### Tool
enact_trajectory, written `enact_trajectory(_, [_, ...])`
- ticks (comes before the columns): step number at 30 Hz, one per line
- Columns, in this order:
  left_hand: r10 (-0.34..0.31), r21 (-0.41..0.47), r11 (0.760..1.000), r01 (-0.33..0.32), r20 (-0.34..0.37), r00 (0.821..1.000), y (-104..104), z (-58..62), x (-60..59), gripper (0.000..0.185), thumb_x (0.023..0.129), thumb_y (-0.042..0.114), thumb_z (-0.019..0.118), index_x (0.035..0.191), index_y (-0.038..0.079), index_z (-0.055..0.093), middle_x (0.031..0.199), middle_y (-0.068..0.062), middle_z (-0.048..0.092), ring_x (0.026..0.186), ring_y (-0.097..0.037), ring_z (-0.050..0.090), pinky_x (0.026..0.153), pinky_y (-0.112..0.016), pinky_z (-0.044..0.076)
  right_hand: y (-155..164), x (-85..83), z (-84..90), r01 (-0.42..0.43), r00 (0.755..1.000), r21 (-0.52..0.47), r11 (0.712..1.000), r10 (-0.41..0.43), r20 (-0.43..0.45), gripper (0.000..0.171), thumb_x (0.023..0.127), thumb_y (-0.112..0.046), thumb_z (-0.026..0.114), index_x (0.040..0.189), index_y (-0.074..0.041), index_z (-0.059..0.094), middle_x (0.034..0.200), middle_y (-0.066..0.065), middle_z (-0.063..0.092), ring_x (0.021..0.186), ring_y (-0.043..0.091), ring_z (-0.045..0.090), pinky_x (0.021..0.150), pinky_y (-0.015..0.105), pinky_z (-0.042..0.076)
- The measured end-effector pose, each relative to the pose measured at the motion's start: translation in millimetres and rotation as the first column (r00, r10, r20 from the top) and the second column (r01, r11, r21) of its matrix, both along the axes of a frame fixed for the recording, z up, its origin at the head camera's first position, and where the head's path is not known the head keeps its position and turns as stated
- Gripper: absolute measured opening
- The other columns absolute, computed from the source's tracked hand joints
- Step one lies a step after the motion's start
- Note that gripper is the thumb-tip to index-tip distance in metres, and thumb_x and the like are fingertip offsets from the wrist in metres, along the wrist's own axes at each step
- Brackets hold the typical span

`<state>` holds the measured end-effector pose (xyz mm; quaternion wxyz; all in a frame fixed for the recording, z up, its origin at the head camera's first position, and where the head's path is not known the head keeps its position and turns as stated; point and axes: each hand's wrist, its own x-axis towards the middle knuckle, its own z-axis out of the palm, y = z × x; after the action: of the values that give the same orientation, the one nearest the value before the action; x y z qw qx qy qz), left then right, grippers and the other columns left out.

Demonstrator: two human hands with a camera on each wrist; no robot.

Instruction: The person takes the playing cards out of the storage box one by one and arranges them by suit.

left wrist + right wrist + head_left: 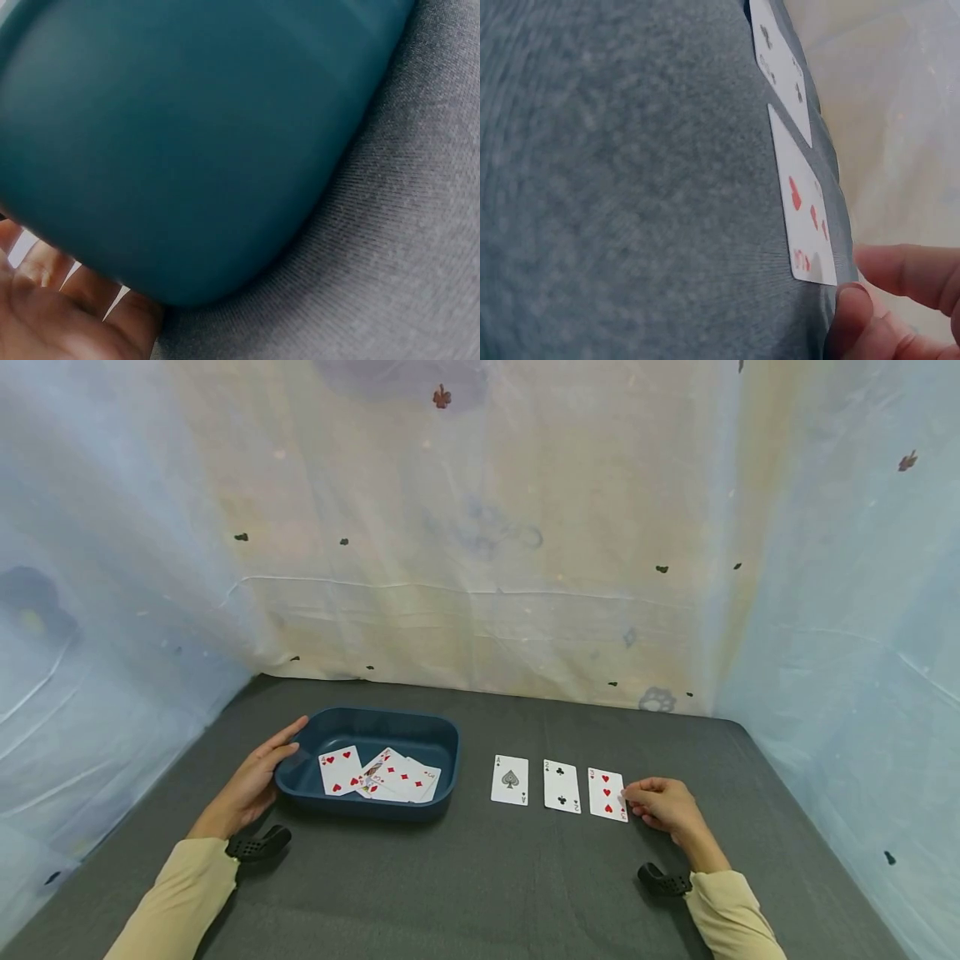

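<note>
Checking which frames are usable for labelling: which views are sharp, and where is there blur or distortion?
Head view: sharp, evenly lit, wide-angle bending at the edges; the three of hearts card reads clearly. Left wrist view: the dark blue plastic tray fills the frame, blurred. Right wrist view: grey cloth tabletop soft up close, backdrop washed out.

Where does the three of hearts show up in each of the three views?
Head: the three of hearts is rightmost in the card row, lower right of centre, at the right hand fingertips.
Left wrist: not in it; only the blue tray and the left hand show.
Right wrist: right of centre, its near corner by the fingertips.
Shared landmark: the grey tabletop.
</note>
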<state>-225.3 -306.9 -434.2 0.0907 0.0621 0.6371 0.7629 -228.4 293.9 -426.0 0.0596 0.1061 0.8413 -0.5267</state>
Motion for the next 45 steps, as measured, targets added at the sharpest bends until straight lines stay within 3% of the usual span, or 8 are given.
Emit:
enact_trajectory(8, [0.013,-0.021,1.0,-0.013,0.002,1.0,-1,-2.0,-0.5,0.056,0.107,0.027,0.04,0.157,0.025,0.014,0.159,-0.006,-0.018,0.118,-0.012,0.049,0.082,-0.028,0.051,3,1.3,7.4,-0.013,1.0,-0.075,0.997,0.012,-0.015,0.021,0.091,-0.017,0.069,0.099,0.002,0.066,0.075,-0.001,0.062,0.063,0.009,0.057,0.054,0.024,0.049])
enact_trajectory(18, [0.017,-0.016,1.0,-0.017,0.0,1.0,-1,-3.1,-1.2,0.057,0.106,0.027,0.041,0.157,0.025,0.015,0.16,-0.006,-0.018,0.114,-0.012,0.053,0.078,-0.027,0.052,-6,-1.2,18.5,-0.046,0.997,-0.038,0.998,0.043,-0.067,0.034,0.091,-0.024,0.07,0.11,0.003,0.065,0.08,-0.001,0.064,0.07,0.01,0.058,0.058,0.026,0.047])
enact_trajectory(26, [0.018,-0.029,0.999,-0.018,-0.001,1.0,-1,-3.2,-1.1,0.057,0.107,0.028,0.04,0.157,0.026,0.014,0.159,-0.006,-0.018,0.115,-0.012,0.052,0.078,-0.027,0.052,-21,0.6,28.8,-0.106,0.989,-0.057,0.993,0.099,-0.111,0.039,0.092,-0.028,0.069,0.116,0.003,0.063,0.107,0.014,0.066,0.089,0.024,0.062,0.077,0.036,0.047])
enact_trajectory(34, [0.001,-0.009,1.0,-0.001,-0.003,1.0,0,-1.0,0.0,0.055,0.107,0.026,0.038,0.157,0.027,0.015,0.159,-0.007,-0.02,0.118,-0.013,0.05,0.08,-0.029,0.052,-32,2.7,36.2,-0.174,0.972,-0.175,0.969,0.14,-0.191,0.034,0.093,-0.023,0.068,0.114,0.002,0.061,0.101,0.011,0.065,0.086,0.023,0.06,0.071,0.031,0.048])
enact_trajectory(39, [0.0,0.016,1.0,0.0,0.006,1.0,0,-0.5,-0.3,0.056,0.107,0.024,0.038,0.157,0.024,0.013,0.159,-0.007,-0.02,0.114,-0.014,0.053,0.08,-0.028,0.052,-41,4.7,39.5,-0.189,0.956,-0.195,0.962,0.134,-0.262,0.03,0.096,-0.023,0.063,0.115,0.0,0.06,0.101,0.008,0.066,0.09,0.022,0.063,0.077,0.036,0.05])
enact_trajectory(45, [0.012,-0.021,1.0,-0.012,0.006,1.0,1,-0.6,-0.2,0.057,0.106,0.029,0.041,0.157,0.027,0.015,0.159,-0.006,-0.019,0.126,-0.017,0.04,0.085,-0.028,0.05,-55,5.5,43.0,-0.185,0.921,-0.215,0.959,0.092,-0.38,0.028,0.098,-0.022,0.06,0.115,0.001,0.059,0.104,0.008,0.067,0.097,0.023,0.062,0.08,0.041,0.05])
